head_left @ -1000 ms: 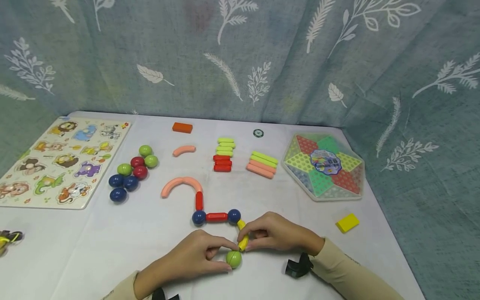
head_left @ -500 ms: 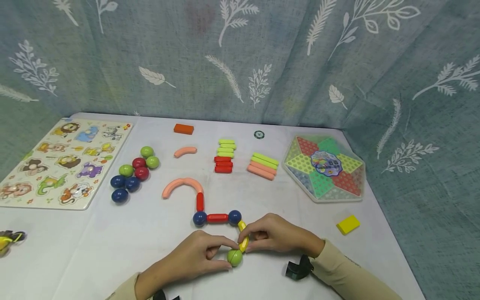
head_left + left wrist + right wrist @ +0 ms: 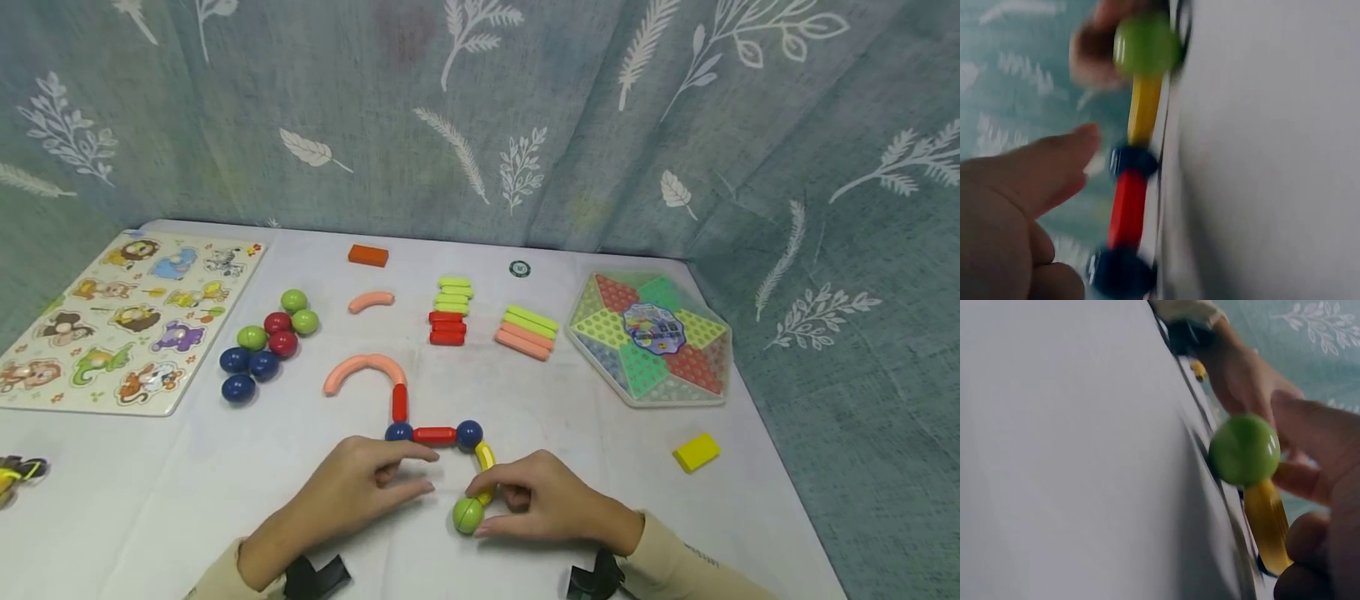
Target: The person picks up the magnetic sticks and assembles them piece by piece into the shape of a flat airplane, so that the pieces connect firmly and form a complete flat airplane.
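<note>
In the head view a chain of toy pieces lies on the white table: curved pink rods (image 3: 367, 362), a red upright rod (image 3: 400, 403), a blue ball (image 3: 399, 432), a red rod (image 3: 434, 436), another blue ball (image 3: 469, 435), a curved yellow rod (image 3: 486, 455) and a green ball (image 3: 468, 516). My right hand (image 3: 551, 500) holds the green ball between thumb and index finger, close to where it meets the yellow rod. My left hand (image 3: 352, 483) hovers beside the red rod, thumb and index finger apart, holding nothing. The left wrist view is blurred.
Loose red, green and blue balls (image 3: 264, 365) lie at the left, beside an animal puzzle board (image 3: 174, 350). Short rods (image 3: 448, 315) and long rods (image 3: 527, 332) lie behind the chain. A hexagonal game box (image 3: 649, 337) and a yellow block (image 3: 697, 452) are at the right.
My left hand has left the green ball and moved left and slightly up. My right hand has shifted from the yellow rod down to the green ball, which now touches the rod's end.
</note>
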`<state>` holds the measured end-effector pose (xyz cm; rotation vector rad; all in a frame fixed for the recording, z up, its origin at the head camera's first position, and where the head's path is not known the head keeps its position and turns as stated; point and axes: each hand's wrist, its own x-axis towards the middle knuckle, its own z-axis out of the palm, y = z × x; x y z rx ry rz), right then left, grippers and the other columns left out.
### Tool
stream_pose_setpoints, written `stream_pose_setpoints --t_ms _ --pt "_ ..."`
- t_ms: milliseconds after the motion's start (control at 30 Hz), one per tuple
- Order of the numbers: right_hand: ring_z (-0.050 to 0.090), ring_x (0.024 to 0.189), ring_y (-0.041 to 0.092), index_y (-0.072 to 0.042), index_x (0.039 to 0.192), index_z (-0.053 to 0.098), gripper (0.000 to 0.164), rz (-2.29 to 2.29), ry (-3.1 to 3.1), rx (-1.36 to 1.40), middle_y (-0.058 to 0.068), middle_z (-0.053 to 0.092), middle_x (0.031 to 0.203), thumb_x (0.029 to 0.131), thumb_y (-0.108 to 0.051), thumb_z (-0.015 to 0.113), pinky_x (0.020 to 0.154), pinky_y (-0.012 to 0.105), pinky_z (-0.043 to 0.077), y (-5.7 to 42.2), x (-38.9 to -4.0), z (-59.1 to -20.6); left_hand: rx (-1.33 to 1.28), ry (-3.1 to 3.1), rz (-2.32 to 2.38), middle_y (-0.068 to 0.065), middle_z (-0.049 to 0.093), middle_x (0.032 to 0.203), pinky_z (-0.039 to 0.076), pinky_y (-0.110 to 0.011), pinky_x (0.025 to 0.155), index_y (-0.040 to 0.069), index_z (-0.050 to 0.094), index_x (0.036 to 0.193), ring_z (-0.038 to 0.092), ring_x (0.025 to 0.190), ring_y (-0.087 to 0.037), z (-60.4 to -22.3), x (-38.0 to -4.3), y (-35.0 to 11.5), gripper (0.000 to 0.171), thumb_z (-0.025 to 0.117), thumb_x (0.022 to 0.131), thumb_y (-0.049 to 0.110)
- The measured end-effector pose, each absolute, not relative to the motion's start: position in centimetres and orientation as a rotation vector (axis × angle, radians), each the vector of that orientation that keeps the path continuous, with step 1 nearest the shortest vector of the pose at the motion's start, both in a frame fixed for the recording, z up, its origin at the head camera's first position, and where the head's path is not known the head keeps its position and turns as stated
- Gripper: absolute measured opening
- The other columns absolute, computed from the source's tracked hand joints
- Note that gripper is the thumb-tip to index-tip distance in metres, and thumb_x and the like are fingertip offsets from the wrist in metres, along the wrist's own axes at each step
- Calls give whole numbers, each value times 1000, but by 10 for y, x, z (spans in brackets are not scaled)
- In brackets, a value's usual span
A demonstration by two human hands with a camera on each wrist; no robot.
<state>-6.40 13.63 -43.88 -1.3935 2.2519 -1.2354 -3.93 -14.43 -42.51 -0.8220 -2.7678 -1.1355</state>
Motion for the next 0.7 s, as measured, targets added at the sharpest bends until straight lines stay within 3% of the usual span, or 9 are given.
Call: stream_pose_setpoints --t_ms 267,700 --pt "31 54 -9 -28 112 63 43 -1116 2478 -1456 -14 41 60 77 -51 71 48 9 24 124 -52 -438 -532 -2724 -834 19 30 53 22 -19 44 31 66 110 27 46 1 -424 -52 -166 38 73 77 48" --pt "32 50 -8 -30 111 64 36 -1025 2544 -1336 -16 39 56 82 -50 67 44 13 25 138 -47 -435 -420 -2801 -901 17 30 50 22 -21 44 32 68 104 27 45 -1 -427 -54 -161 35 75 74 48"
